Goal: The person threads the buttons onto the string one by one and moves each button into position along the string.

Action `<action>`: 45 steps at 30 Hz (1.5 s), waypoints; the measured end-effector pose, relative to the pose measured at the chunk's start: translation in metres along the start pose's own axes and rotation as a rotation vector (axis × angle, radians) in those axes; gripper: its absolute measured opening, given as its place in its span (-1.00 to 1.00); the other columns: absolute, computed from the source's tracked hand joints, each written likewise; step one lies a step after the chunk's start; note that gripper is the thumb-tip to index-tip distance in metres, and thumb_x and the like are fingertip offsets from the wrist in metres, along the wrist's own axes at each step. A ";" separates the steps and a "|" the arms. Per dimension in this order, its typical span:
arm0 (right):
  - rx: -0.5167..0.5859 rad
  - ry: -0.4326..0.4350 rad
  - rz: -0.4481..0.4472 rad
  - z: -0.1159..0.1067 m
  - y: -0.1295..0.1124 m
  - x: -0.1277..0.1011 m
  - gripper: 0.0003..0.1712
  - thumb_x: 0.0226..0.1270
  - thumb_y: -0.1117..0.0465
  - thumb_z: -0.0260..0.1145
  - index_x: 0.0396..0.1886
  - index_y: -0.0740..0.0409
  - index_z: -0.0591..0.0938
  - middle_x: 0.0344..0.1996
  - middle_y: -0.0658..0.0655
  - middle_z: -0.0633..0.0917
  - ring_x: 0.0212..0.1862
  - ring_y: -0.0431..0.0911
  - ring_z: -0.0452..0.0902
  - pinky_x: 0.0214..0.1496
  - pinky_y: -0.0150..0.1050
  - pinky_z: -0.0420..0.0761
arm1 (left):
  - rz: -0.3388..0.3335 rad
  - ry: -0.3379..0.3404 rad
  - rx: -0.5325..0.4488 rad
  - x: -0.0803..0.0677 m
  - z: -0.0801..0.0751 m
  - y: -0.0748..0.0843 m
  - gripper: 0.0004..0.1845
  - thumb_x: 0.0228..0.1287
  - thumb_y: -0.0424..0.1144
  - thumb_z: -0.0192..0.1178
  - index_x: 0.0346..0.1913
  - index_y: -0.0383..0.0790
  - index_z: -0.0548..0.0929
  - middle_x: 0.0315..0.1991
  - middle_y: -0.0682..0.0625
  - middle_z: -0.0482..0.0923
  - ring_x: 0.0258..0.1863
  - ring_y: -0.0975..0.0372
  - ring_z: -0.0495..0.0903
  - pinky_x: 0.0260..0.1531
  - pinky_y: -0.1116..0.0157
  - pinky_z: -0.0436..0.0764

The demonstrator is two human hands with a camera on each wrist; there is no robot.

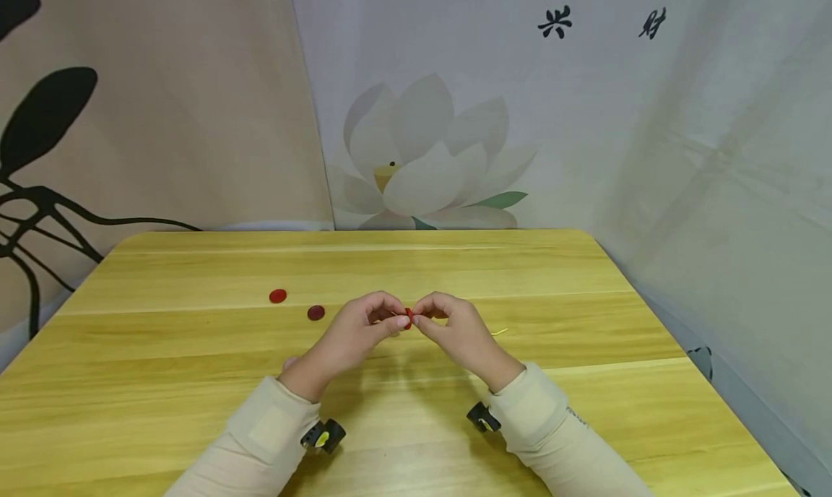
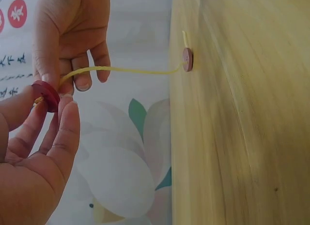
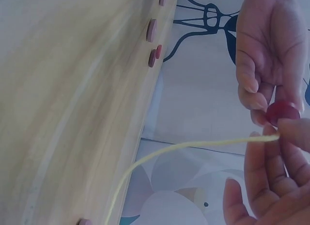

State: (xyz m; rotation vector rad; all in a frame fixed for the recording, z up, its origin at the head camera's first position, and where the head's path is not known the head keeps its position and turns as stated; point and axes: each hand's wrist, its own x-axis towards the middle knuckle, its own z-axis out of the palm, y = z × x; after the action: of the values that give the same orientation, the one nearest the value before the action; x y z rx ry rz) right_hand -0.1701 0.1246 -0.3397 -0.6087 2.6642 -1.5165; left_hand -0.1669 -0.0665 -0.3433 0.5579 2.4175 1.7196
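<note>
Between both hands is a red button (image 1: 408, 319), raised above the table. My left hand (image 1: 354, 332) pinches the button (image 2: 52, 102) between thumb and fingers. On its other face my right hand (image 1: 460, 334) pinches a yellow string (image 3: 193, 144) close to the button. A short bit of string shows at the button's holes on the left hand's side in the left wrist view. The string sags from the right fingers toward the table, where a brownish-red button (image 2: 188, 60) lies at it. In the head view, the fingers partly cover the held button.
On the wooden table (image 1: 195, 410), a bright red button (image 1: 278, 295) and a dark red button (image 1: 315, 312) lie left of the hands. A pinkish button (image 1: 289, 362) peeks out beside the left wrist. A printed cloth (image 1: 650, 136) hangs behind the table.
</note>
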 end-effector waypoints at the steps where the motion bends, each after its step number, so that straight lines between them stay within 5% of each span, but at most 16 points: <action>1: 0.000 0.000 0.000 0.000 0.000 0.000 -0.93 0.35 0.26 0.28 -0.22 0.10 0.66 -0.27 -0.03 0.70 0.00 -0.01 0.56 0.08 0.01 0.53 | 0.002 -0.003 -0.005 0.000 0.000 0.000 -0.85 0.36 -0.26 0.18 -0.15 -0.29 0.59 -0.26 -0.07 0.61 -0.26 0.14 0.59 -0.13 0.08 0.59; 25: 0.006 -0.041 -0.049 0.004 -0.004 0.001 -0.80 0.34 0.26 0.29 -0.06 0.14 0.61 -0.25 0.00 0.68 -0.13 -0.13 0.55 0.12 0.04 0.47 | -0.025 0.084 0.019 -0.002 -0.005 0.003 -0.90 0.40 -0.31 0.14 -0.20 -0.30 0.58 -0.32 -0.07 0.60 -0.31 0.19 0.58 -0.13 0.08 0.60; 37: 0.008 -0.098 -0.050 0.005 -0.003 0.000 -0.53 0.23 0.23 0.40 0.14 0.10 0.53 -0.14 0.00 0.65 -0.07 -0.10 0.53 0.13 0.14 0.42 | -0.067 0.072 0.048 -0.003 -0.006 0.004 -0.93 0.38 -0.34 0.15 -0.21 -0.29 0.59 -0.31 -0.06 0.61 -0.31 0.19 0.60 -0.12 0.06 0.61; 45: -0.055 -0.110 -0.054 0.005 -0.007 0.000 -0.53 0.22 0.20 0.42 0.13 0.07 0.54 -0.17 -0.06 0.68 -0.10 -0.14 0.55 0.11 0.07 0.43 | -0.069 0.032 0.095 -0.003 -0.006 0.005 -0.93 0.37 -0.34 0.16 -0.22 -0.29 0.60 -0.34 -0.03 0.60 -0.36 0.20 0.57 -0.19 0.07 0.61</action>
State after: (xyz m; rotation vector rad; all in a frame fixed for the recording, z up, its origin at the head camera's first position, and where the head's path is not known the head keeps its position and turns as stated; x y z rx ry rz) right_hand -0.1669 0.1173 -0.3370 -0.7492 2.6356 -1.3820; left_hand -0.1651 -0.0712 -0.3369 0.4558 2.5200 1.6068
